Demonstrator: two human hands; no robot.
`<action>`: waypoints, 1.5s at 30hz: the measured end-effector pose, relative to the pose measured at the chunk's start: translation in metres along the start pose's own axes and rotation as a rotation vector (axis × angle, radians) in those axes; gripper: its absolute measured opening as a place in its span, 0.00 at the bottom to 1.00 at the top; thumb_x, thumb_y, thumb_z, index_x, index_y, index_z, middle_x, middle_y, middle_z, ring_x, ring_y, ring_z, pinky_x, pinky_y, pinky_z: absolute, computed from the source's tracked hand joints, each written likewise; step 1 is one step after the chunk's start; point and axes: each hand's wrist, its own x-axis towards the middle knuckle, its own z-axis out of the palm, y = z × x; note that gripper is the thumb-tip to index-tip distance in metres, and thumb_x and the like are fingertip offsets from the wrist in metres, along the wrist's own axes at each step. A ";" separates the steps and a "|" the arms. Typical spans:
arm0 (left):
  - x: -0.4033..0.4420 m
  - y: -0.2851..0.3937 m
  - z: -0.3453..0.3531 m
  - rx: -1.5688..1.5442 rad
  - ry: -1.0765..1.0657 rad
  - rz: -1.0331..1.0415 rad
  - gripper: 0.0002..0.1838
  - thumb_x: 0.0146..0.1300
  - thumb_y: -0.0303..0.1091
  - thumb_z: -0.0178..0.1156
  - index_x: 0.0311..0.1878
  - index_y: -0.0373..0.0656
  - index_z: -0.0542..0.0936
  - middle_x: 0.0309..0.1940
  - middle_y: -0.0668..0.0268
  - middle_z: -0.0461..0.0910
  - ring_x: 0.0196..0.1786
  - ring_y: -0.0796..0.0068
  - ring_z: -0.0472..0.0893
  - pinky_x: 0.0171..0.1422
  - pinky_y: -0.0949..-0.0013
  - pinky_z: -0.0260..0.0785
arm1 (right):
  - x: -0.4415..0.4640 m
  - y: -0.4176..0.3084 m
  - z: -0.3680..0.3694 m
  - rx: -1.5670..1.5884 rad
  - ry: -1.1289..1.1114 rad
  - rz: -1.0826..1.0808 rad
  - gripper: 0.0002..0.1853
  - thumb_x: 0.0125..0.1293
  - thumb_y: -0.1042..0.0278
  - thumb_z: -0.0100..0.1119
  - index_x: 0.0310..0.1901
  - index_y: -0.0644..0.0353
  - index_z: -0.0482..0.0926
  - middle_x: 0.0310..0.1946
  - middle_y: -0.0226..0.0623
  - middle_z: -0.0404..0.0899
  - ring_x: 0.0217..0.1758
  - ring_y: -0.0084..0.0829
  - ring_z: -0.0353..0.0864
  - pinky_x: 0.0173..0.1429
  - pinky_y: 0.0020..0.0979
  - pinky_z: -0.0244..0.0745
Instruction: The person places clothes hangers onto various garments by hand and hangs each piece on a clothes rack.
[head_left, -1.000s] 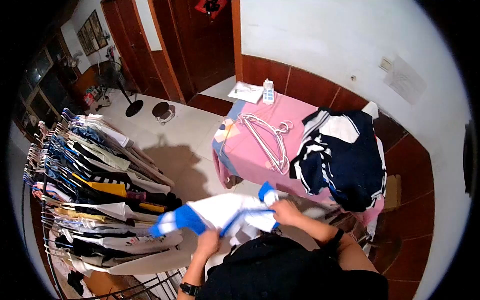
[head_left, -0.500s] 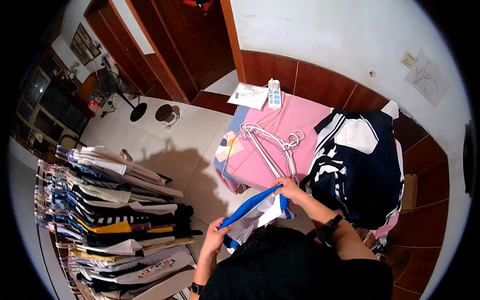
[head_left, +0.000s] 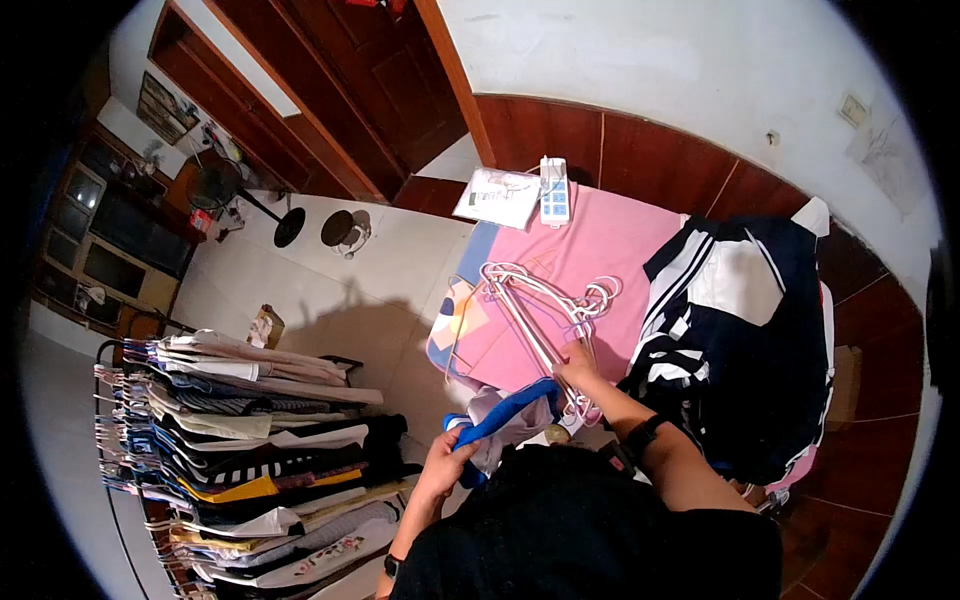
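My left hand [head_left: 449, 462] is closed on the blue edge of a blue and white garment [head_left: 507, 420], which hangs bunched in front of my body. Over the near edge of the pink-covered table [head_left: 640, 225], my right hand [head_left: 576, 368] touches several white and pink hangers [head_left: 530, 325]. Its fingers are bent at the hangers' near end; whether they grip one is too small to tell. A pile of dark navy and white clothes [head_left: 760, 370] lies to the right of the hangers.
A packed clothes rack [head_left: 250, 470] stands at the left. On the table's far end are a white power strip [head_left: 554, 192] and a flat plastic packet [head_left: 497, 197]. A round stool [head_left: 338, 228] and a black fan [head_left: 289, 227] stand on the floor beyond.
My right hand has let go of the garment and moved onto the hangers. My left hand still holds the garment, which now hangs from it, bunched. The view has shifted.
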 end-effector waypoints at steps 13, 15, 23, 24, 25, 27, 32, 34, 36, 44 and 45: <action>-0.032 -0.002 -0.016 -0.071 0.042 -0.021 0.02 0.63 0.29 0.60 0.37 0.43 0.77 0.28 0.78 0.71 0.33 0.86 0.67 0.40 0.78 0.58 | -0.030 -0.060 -0.006 0.737 -0.037 0.001 0.09 0.68 0.73 0.55 0.48 0.62 0.79 0.21 0.29 0.75 0.25 0.19 0.73 0.33 0.23 0.70; -0.046 -0.002 -0.020 -0.085 0.039 -0.003 0.02 0.63 0.29 0.60 0.36 0.44 0.77 0.27 0.78 0.70 0.32 0.86 0.67 0.39 0.78 0.57 | -0.047 -0.077 -0.014 0.672 -0.026 -0.032 0.11 0.68 0.72 0.56 0.50 0.62 0.80 0.23 0.29 0.76 0.25 0.19 0.73 0.31 0.23 0.70; -0.116 -0.015 -0.038 -0.239 0.080 0.101 0.02 0.60 0.28 0.61 0.34 0.44 0.77 0.26 0.79 0.72 0.31 0.86 0.69 0.38 0.78 0.61 | -0.156 -0.124 -0.073 0.815 -0.201 -0.290 0.08 0.71 0.73 0.51 0.45 0.65 0.77 0.25 0.26 0.75 0.24 0.14 0.68 0.30 0.18 0.65; -0.123 -0.019 -0.041 -0.251 0.061 0.129 0.01 0.60 0.27 0.59 0.35 0.43 0.78 0.28 0.78 0.74 0.33 0.86 0.70 0.40 0.79 0.61 | -0.167 -0.121 -0.076 0.680 -0.170 -0.428 0.09 0.71 0.73 0.51 0.50 0.65 0.75 0.28 0.27 0.75 0.25 0.15 0.68 0.30 0.18 0.64; -0.130 -0.023 -0.044 -0.264 0.045 0.155 0.02 0.61 0.27 0.58 0.36 0.42 0.79 0.29 0.77 0.75 0.34 0.86 0.72 0.42 0.79 0.61 | -0.181 -0.123 -0.074 0.756 -0.125 -0.453 0.13 0.71 0.73 0.52 0.55 0.65 0.70 0.31 0.29 0.75 0.26 0.16 0.69 0.31 0.18 0.65; -0.143 -0.034 -0.049 -0.378 0.012 0.184 0.06 0.60 0.26 0.57 0.40 0.40 0.80 0.32 0.73 0.79 0.35 0.83 0.75 0.44 0.78 0.66 | -0.214 -0.136 -0.090 0.710 -0.060 -0.466 0.18 0.71 0.72 0.52 0.60 0.65 0.66 0.32 0.30 0.74 0.27 0.16 0.69 0.33 0.18 0.66; -0.182 -0.055 -0.055 -0.507 0.068 0.249 0.11 0.65 0.27 0.57 0.50 0.37 0.80 0.40 0.70 0.81 0.41 0.82 0.77 0.50 0.77 0.67 | -0.302 -0.162 -0.124 0.571 -0.026 -0.577 0.13 0.71 0.72 0.52 0.54 0.65 0.76 0.27 0.28 0.74 0.27 0.17 0.71 0.33 0.20 0.67; -0.197 -0.063 -0.057 -0.492 0.096 0.275 0.12 0.65 0.27 0.57 0.50 0.37 0.80 0.40 0.70 0.81 0.42 0.82 0.77 0.51 0.76 0.67 | -0.331 -0.163 -0.139 0.402 -0.166 -0.668 0.13 0.69 0.74 0.53 0.53 0.64 0.79 0.22 0.28 0.76 0.25 0.18 0.73 0.30 0.21 0.68; -0.212 -0.072 -0.060 -0.428 0.155 0.312 0.12 0.65 0.26 0.57 0.51 0.36 0.80 0.41 0.71 0.81 0.43 0.82 0.76 0.52 0.76 0.66 | -0.355 -0.168 -0.153 0.373 -0.386 -0.578 0.14 0.69 0.74 0.53 0.53 0.64 0.79 0.22 0.29 0.77 0.24 0.18 0.73 0.29 0.21 0.69; -0.242 -0.096 -0.054 0.041 0.197 0.357 0.10 0.58 0.22 0.55 0.42 0.38 0.80 0.37 0.68 0.81 0.41 0.75 0.77 0.49 0.71 0.68 | -0.399 -0.164 -0.143 0.240 -0.658 -0.433 0.12 0.68 0.71 0.56 0.51 0.58 0.83 0.22 0.27 0.77 0.23 0.16 0.74 0.28 0.22 0.71; -0.247 -0.091 -0.047 0.039 0.204 0.366 0.10 0.58 0.22 0.55 0.42 0.38 0.80 0.37 0.68 0.81 0.41 0.75 0.77 0.49 0.71 0.68 | -0.399 -0.164 -0.141 0.279 -0.674 -0.412 0.12 0.68 0.70 0.56 0.51 0.58 0.83 0.22 0.27 0.77 0.23 0.16 0.74 0.28 0.22 0.71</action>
